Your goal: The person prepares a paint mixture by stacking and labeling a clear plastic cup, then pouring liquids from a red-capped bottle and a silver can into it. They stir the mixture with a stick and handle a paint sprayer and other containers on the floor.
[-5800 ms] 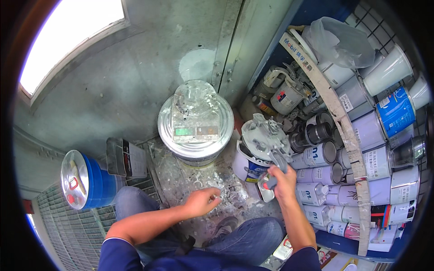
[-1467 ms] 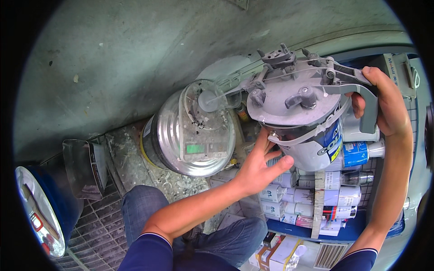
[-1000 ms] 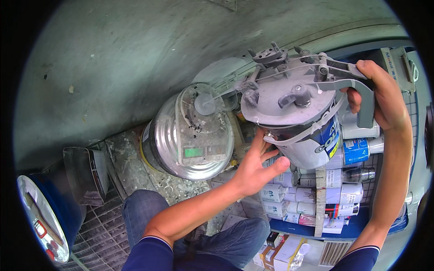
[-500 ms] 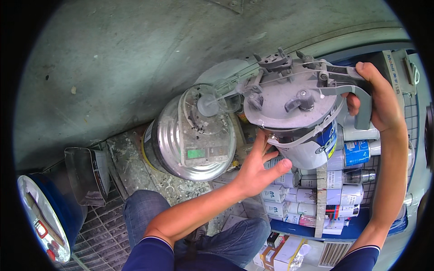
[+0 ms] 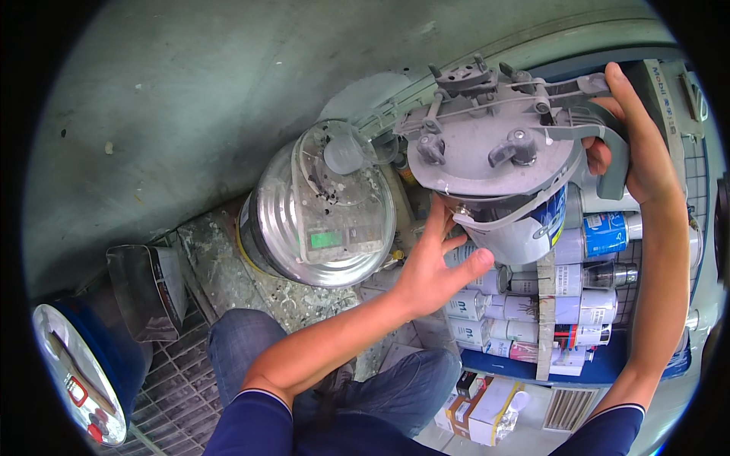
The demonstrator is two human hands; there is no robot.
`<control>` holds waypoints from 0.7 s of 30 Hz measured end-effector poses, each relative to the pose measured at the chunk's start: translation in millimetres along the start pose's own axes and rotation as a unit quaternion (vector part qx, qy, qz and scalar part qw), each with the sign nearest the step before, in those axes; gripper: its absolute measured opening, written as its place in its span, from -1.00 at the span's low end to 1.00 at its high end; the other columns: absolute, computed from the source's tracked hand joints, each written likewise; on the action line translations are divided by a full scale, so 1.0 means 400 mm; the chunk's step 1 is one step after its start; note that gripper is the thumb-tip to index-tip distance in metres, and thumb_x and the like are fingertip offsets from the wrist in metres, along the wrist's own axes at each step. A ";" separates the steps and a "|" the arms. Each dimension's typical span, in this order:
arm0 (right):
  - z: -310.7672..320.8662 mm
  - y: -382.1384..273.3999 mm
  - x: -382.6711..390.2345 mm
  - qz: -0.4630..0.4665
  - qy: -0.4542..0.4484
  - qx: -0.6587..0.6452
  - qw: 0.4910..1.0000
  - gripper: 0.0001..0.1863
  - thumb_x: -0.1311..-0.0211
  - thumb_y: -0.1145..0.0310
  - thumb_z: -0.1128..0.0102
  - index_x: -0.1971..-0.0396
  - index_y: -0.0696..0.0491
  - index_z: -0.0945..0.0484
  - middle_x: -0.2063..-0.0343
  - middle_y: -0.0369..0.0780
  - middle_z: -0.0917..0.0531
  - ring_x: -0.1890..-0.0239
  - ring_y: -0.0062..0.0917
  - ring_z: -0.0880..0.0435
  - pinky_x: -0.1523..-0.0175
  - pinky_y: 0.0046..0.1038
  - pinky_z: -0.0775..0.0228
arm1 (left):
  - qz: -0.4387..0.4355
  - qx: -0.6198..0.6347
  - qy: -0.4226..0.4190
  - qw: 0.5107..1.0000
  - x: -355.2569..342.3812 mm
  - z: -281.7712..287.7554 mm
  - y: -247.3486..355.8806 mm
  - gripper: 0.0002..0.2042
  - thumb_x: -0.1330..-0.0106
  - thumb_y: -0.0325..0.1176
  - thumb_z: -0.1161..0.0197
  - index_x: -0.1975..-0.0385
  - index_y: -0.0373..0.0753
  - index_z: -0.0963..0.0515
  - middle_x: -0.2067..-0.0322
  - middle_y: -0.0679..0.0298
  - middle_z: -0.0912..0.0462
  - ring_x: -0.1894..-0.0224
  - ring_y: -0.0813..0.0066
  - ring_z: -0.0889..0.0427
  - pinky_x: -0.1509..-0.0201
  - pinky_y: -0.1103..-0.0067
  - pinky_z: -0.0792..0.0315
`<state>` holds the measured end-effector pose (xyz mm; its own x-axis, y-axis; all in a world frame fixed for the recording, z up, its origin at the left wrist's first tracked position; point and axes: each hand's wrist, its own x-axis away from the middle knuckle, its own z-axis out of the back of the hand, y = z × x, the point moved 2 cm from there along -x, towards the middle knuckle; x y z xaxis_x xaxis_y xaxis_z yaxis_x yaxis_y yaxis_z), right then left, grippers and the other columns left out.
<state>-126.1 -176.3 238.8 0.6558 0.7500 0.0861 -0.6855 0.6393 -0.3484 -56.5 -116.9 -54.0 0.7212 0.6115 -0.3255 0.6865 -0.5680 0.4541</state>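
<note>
A white paint can with a grey clamp-on pouring lid (image 5: 494, 156) is lifted up close in front of me. My right hand (image 5: 635, 144) grips the lid's grey handle at the right side. Under the can my left hand (image 5: 433, 266) is spread with its fingertips against the lower left rim. Below and to the left stands a large silver tin (image 5: 323, 209) with a scale with a clear plastic cover and a green display on top.
A blue shelf rack (image 5: 570, 365) at the right holds several rows of paint cans lying on their sides. A blue drum with a shiny lid (image 5: 76, 372) stands at the lower left beside a dark tin (image 5: 144, 292). Metal floor grating (image 5: 179, 387) lies near my knees.
The can was on the shelf with my right hand on its handle 5.8 s ago; now it is raised close to me. Over the last second it has barely shifted.
</note>
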 end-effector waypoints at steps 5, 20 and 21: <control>0.000 0.007 0.007 0.020 -0.003 -0.007 1.000 -0.18 -0.44 -0.42 0.13 0.65 0.06 -0.54 0.83 -0.39 -0.40 0.75 -0.67 -0.35 0.52 -0.61 -0.25 | 0.005 0.003 0.007 1.000 -0.001 0.002 0.011 0.20 -0.30 0.04 -0.46 -0.56 -0.42 0.38 -0.51 -0.10 -0.03 -0.52 0.03 -0.15 -0.48 0.16 -0.24; -0.011 -0.020 0.032 0.030 -0.014 -0.072 0.997 -0.40 -0.51 -0.12 0.02 0.47 0.14 -0.58 0.76 -0.32 -0.49 0.69 -0.59 -0.44 0.44 -0.54 -0.36 | 0.002 -0.005 0.014 1.000 0.005 0.003 0.020 0.05 -0.31 -0.01 -0.46 -0.54 -0.33 0.18 -0.44 -0.02 -0.13 -0.49 0.11 -0.20 -0.49 0.19 -0.22; 0.003 -0.011 0.027 0.040 -0.038 -0.063 0.996 -0.44 -0.52 -0.09 0.00 0.43 0.13 -0.60 0.72 -0.32 -0.53 0.68 -0.64 -0.46 0.47 -0.56 -0.36 | 0.001 -0.004 0.015 1.000 0.007 0.001 0.018 -0.01 -0.33 -0.03 -0.44 -0.52 -0.32 0.11 -0.43 0.02 -0.15 -0.48 0.13 -0.21 -0.51 0.20 -0.18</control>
<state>-116.5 -170.8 242.2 0.5712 0.8116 0.1227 -0.6862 0.5542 -0.4712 -49.4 -119.5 -52.1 0.7200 0.6260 -0.2994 0.6836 -0.5657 0.4611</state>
